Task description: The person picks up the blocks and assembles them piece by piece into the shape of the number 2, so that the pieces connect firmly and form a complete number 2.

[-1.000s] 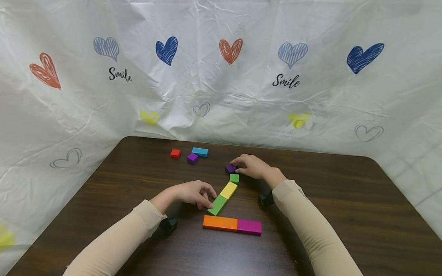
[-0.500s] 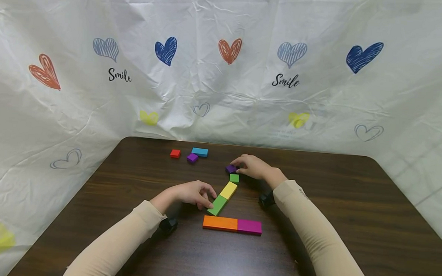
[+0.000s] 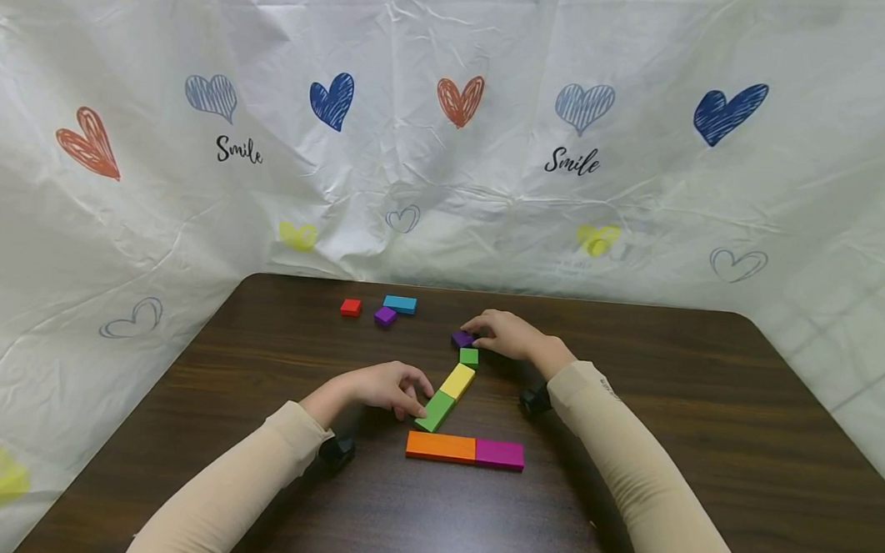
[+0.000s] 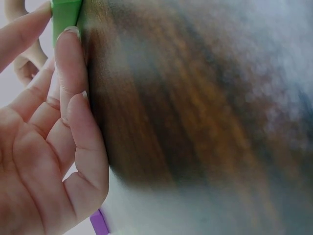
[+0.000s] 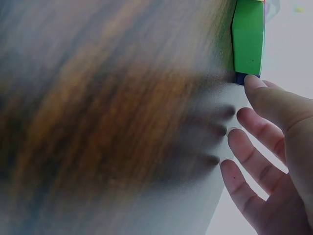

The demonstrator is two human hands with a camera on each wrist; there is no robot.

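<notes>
In the head view, my left hand [image 3: 387, 388] holds the longer green block [image 3: 435, 412] at its near end, thumb and fingertips against it. That block meets a yellow block [image 3: 458, 382], forming a slanted strip. Beyond the strip sits a small green block [image 3: 469, 357]. My right hand [image 3: 510, 336] pinches a dark purple block [image 3: 462, 338] just behind it, between thumb and index finger. The right wrist view shows the thumb at the dark purple block [image 5: 240, 78], mostly hidden behind green; the other fingers are spread loosely.
An orange block [image 3: 441, 447] and a magenta block [image 3: 499, 454] lie end to end nearer me. Towards the back left are a red block [image 3: 351, 308], a purple block [image 3: 385, 317] and a blue block [image 3: 400, 304]. A printed sheet [image 3: 492, 187] hangs behind the dark wooden table [image 3: 705, 424].
</notes>
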